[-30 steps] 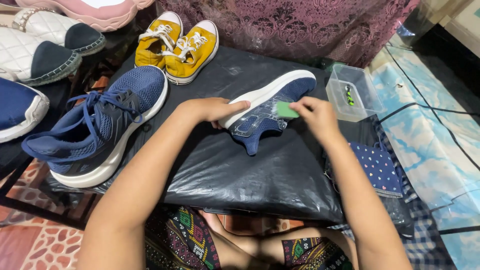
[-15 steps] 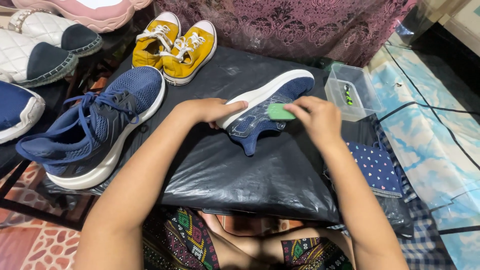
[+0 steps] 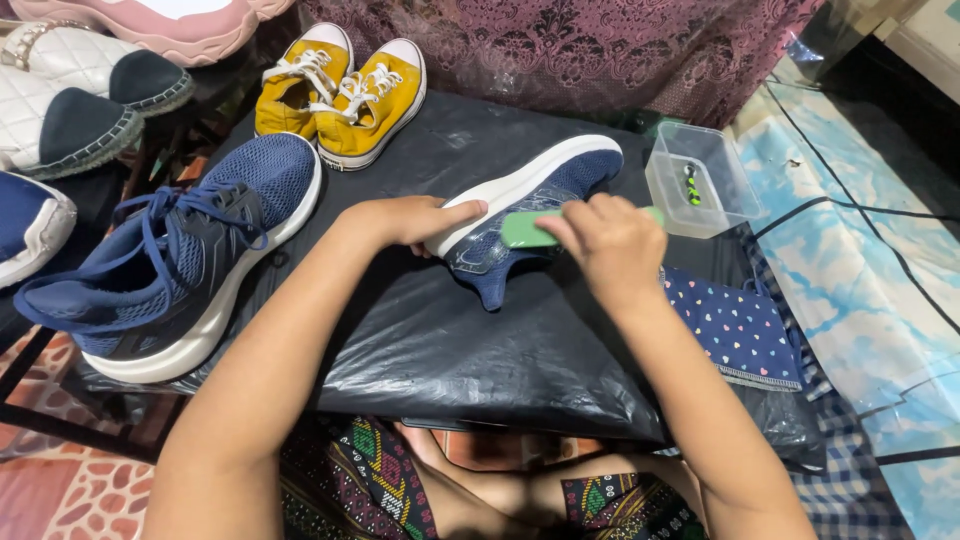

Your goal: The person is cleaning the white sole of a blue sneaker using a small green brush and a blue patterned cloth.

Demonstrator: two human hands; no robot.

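Fingers of the right hand (image 3: 610, 245) are curling tightly around a green brush (image 3: 530, 230), pressing it against the side of a navy sneaker (image 3: 530, 210) lying on its side at the centre of the frame. Fingers of the left hand (image 3: 415, 220) are wrapping over the white sole, pinning the shoe down so it is not sliding under the brush. Black plastic sheeting (image 3: 450, 350) is covering the low table, likely shielding it from dirt and water. Just right of the wrist, a dotted blue cloth (image 3: 735, 330) is lying within easy reach. At left, the matching navy sneaker (image 3: 185, 260) is resting upright. Farther up, a clear plastic tub (image 3: 700, 180) is sitting near the shoe's toe, and yellow sneakers (image 3: 340, 90) are waiting along the upper edge, beside quilted white shoes (image 3: 70, 100) at upper left.
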